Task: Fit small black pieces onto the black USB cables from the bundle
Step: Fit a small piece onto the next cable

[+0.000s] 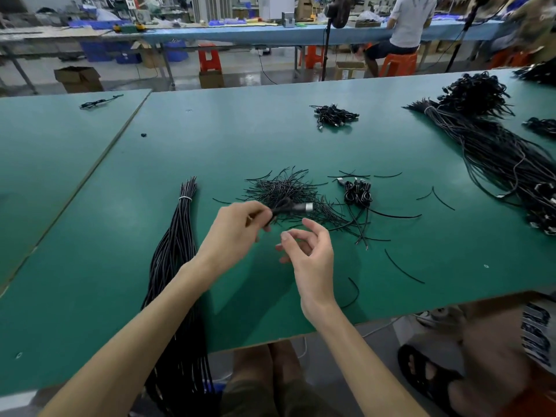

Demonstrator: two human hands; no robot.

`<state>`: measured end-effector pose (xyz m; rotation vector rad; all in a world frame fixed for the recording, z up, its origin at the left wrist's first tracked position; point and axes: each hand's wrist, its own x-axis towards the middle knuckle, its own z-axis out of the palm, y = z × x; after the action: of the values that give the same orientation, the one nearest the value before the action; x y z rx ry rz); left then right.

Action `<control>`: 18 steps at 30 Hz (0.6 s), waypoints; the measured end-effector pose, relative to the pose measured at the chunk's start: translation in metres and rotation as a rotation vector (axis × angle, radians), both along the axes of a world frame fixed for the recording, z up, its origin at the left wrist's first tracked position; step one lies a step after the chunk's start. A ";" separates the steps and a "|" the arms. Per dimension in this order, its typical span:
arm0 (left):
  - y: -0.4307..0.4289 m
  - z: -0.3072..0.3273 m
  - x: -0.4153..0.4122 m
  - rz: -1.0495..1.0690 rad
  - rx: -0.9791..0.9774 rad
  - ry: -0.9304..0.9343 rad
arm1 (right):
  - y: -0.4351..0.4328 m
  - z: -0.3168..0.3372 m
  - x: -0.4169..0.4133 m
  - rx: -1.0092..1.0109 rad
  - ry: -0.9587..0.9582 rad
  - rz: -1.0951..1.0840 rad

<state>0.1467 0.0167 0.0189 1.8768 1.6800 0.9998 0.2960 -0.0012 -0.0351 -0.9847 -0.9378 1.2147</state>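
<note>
My left hand (237, 227) grips a coiled black USB cable (293, 207) whose silver plug points right, held just above the green table (90, 266). My right hand (310, 251) hovers a little below and to the right of it, fingers loosely curled, holding nothing that I can see. Behind the cable lies a heap of short thin black pieces (288, 191). A tied bundle of long black cables (177, 251) stretches from the table's middle left down over the front edge.
A small pile of coiled cables (358, 192) sits right of the heap, another pile (334, 115) lies further back. A large cable bundle (496, 152) fills the right side. Stray black pieces dot the front right. A person's sandalled foot (427, 374) is at the lower right.
</note>
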 end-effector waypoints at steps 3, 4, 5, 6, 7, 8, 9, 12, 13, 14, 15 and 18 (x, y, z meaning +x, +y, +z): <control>0.024 0.015 0.016 0.053 -0.152 -0.229 | 0.002 -0.003 -0.001 -0.001 -0.083 0.015; 0.034 0.020 0.024 0.071 -0.178 -0.229 | 0.002 -0.004 -0.001 -0.004 -0.114 0.021; 0.044 0.024 0.033 0.089 -0.204 -0.234 | 0.003 -0.004 -0.001 -0.010 -0.146 0.032; 0.055 0.028 0.043 0.100 -0.230 -0.247 | 0.003 -0.004 -0.001 -0.013 -0.176 0.048; 0.067 0.030 0.054 0.106 -0.261 -0.267 | 0.002 -0.004 -0.002 -0.008 -0.201 0.068; 0.079 0.033 0.064 0.109 -0.299 -0.292 | 0.001 -0.004 -0.002 0.007 -0.222 0.090; 0.089 0.035 0.076 0.110 -0.334 -0.325 | 0.001 -0.003 -0.003 0.025 -0.242 0.111; 0.114 0.037 0.110 0.092 -0.364 -0.365 | 0.001 -0.002 -0.002 0.059 -0.305 0.149; 0.119 0.036 0.120 0.066 -0.370 -0.366 | 0.001 -0.001 -0.002 0.069 -0.302 0.163; 0.122 0.034 0.130 0.028 -0.383 -0.358 | 0.001 -0.002 -0.001 0.078 -0.287 0.178; 0.122 0.031 0.138 -0.013 -0.398 -0.325 | 0.000 -0.002 0.001 0.087 -0.275 0.189; 0.115 0.016 0.149 -0.085 -0.394 -0.180 | 0.000 -0.003 0.003 0.091 -0.284 0.185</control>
<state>0.2961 0.1319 0.0352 1.5391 1.5451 0.7167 0.2987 -0.0008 -0.0382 -1.0312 -1.3211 1.1918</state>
